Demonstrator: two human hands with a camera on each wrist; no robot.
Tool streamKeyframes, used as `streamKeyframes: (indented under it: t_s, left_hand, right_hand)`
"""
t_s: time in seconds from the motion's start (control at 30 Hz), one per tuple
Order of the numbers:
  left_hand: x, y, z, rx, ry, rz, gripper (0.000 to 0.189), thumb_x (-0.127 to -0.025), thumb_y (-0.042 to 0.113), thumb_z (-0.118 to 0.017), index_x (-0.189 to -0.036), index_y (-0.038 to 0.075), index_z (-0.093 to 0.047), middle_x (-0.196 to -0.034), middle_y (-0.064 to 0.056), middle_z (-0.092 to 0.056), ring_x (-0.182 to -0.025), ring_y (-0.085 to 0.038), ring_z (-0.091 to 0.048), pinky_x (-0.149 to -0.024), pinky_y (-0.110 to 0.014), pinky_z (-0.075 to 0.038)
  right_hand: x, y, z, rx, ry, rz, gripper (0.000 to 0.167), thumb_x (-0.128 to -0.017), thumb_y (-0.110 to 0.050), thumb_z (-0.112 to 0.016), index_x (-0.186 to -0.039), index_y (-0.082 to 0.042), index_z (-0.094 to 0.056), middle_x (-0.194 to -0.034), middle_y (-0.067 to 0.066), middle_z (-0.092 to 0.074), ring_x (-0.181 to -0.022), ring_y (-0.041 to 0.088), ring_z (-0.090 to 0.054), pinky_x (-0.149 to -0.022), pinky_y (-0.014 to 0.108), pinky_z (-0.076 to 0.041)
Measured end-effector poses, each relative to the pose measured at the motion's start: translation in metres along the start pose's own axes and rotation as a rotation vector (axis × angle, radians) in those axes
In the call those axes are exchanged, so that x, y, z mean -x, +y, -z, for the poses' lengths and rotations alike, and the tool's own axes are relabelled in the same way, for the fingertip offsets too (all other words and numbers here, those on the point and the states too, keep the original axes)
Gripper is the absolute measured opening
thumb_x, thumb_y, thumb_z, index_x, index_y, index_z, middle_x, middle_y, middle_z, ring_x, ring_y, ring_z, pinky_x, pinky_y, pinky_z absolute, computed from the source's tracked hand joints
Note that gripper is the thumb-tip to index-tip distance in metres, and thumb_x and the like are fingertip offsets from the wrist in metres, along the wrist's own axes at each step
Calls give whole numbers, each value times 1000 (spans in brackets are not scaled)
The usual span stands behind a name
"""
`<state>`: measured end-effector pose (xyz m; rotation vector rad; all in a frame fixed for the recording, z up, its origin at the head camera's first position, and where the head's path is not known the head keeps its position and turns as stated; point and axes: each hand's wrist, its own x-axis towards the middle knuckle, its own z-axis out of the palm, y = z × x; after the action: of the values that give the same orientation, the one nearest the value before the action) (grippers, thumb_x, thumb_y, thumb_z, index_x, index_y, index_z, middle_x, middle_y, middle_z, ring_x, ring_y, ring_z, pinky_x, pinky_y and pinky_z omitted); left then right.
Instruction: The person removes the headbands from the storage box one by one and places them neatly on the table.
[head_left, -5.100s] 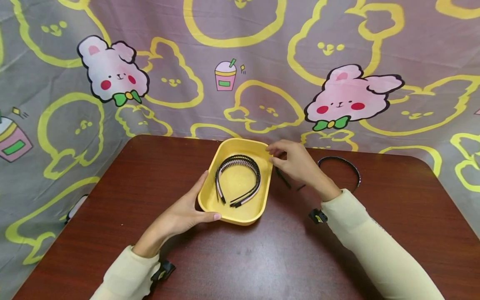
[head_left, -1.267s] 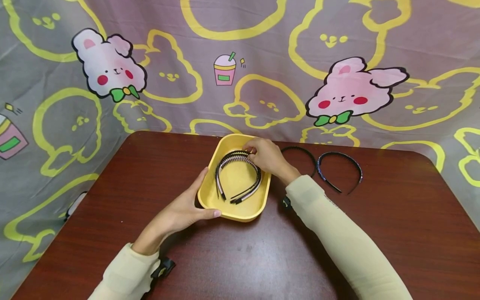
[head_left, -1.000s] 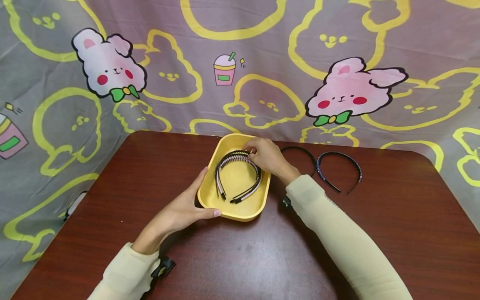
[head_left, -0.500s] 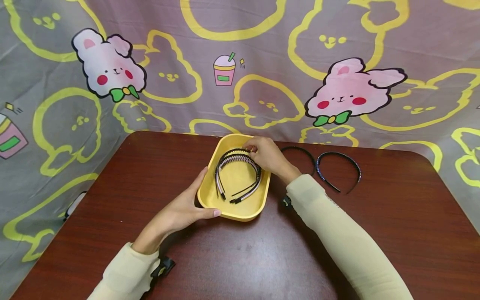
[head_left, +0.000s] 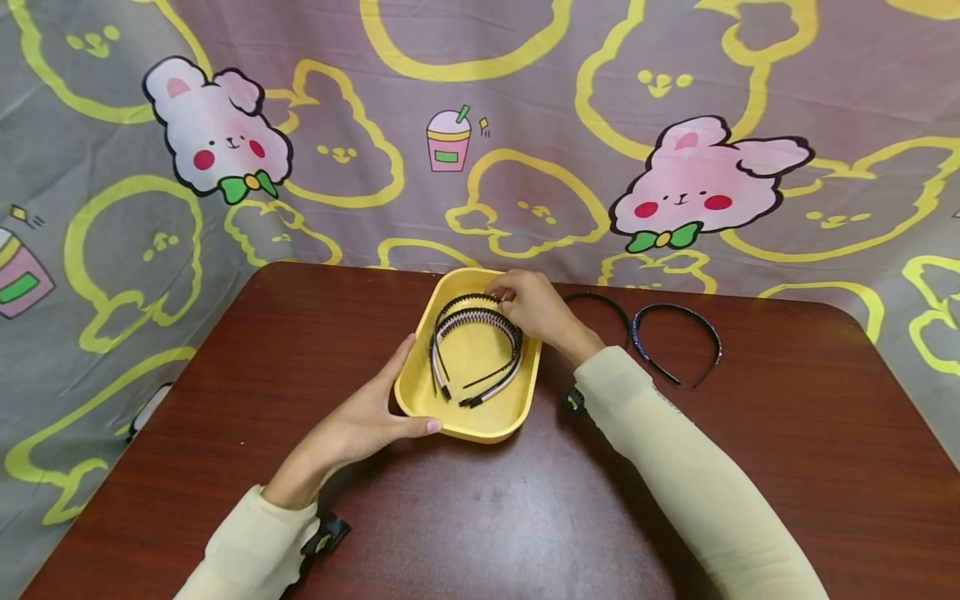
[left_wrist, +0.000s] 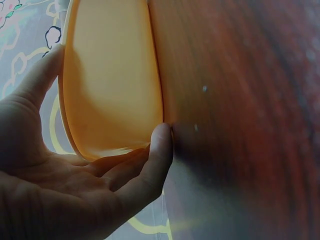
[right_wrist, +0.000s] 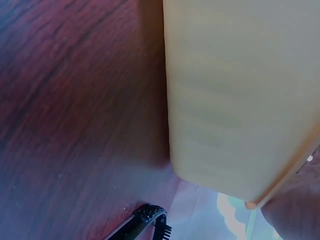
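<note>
A yellow rectangular box [head_left: 471, 358] stands on the table, turned slightly. My left hand [head_left: 356, 425] grips its near left corner, thumb across the front and fingers along the left side; in the left wrist view that hand [left_wrist: 107, 185] wraps the box wall [left_wrist: 112, 75]. Inside lie several headbands, with pale pink and black toothed ones [head_left: 480, 316] close together. My right hand [head_left: 543, 312] reaches over the right rim and pinches a thin black headband [head_left: 467, 297] near its top. The right wrist view has mostly the box's outer wall [right_wrist: 240, 90], with the right hand blurred at the edge.
Right of the box on the dark wooden table [head_left: 570, 500] lie a black headband [head_left: 606, 300], partly behind the right hand, and a headband with blue glitter [head_left: 637, 336]. A patterned curtain [head_left: 525, 100] hangs directly behind the table's back edge.
Over the last second the thin black headband's arch has shifted toward the back of the box, away from the others. Earlier the right hand was at the right rim; the left hand has kept its grip.
</note>
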<state>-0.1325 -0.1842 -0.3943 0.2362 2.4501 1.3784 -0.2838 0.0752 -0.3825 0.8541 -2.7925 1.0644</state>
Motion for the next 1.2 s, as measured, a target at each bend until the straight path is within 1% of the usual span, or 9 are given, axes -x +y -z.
streamKeyframes:
  t_s: [0.23, 0.37, 0.6, 0.7, 0.9, 1.1, 1.2]
  left_hand:
    - [0, 0, 0, -2, -1, 4, 125, -84, 33, -90, -170, 27, 0, -177, -8, -11, -162, -32, -14, -131, -58, -12]
    - [0, 0, 0, -6, -3, 4, 125, -84, 33, -90, -170, 27, 0, -177, -8, -11, -162, -32, -14, -130, -58, -13]
    - [0, 0, 0, -7, -3, -1, 125, -84, 33, -90, -170, 26, 0, -177, -8, -10, -162, -32, -14, -130, -58, -13]
    - [0, 0, 0, -8, -4, -1, 125, -84, 33, -89, -170, 27, 1, -177, -8, -10, -162, -32, -13, -130, -59, -13]
    - [0, 0, 0, -8, -6, -2, 125, -84, 33, -89, -170, 27, 1, -177, -7, -10, -162, -32, -14, -130, -59, -13]
    - [0, 0, 0, -7, -4, -2, 125, -84, 33, -89, -170, 27, 1, -177, -6, -9, -162, -32, -13, -130, -59, -12]
    - [0, 0, 0, -1, -5, -1, 125, -84, 32, -89, -170, 27, 1, -177, -5, -9, -162, -31, -12, -130, -59, -12]
  right_hand:
    - [2, -2, 4, -6, -12, -9, 30, -93, 10, -61, -116, 1, -78, -115, 18, -75, -100, 31, -70, -90, 43, -58]
    - [1, -2, 5, -5, -17, -22, 32, -94, 10, -59, -118, 0, -77, -114, 18, -74, -101, 31, -69, -91, 43, -57]
    - [2, -3, 11, -31, -19, -56, 30, -97, 7, -60, -120, -1, -77, -121, 17, -74, -106, 32, -68, -94, 44, -57]
    - [3, -4, 15, -45, -13, -63, 29, -97, 7, -60, -120, -1, -77, -122, 17, -74, -106, 32, -68, -93, 44, -57]
    - [5, -7, 26, -42, 14, -78, 31, -97, 7, -60, -121, -3, -77, -120, 17, -75, -104, 31, -67, -87, 42, -56]
    - [8, -6, 38, -48, 37, -82, 30, -97, 7, -59, -120, -2, -77, -117, 17, -75, -104, 32, -68, -91, 44, -56]
    - [10, -3, 45, -63, 47, -80, 30, -97, 7, -59, -119, -1, -77, -114, 18, -74, -103, 31, -67, -92, 44, -56]
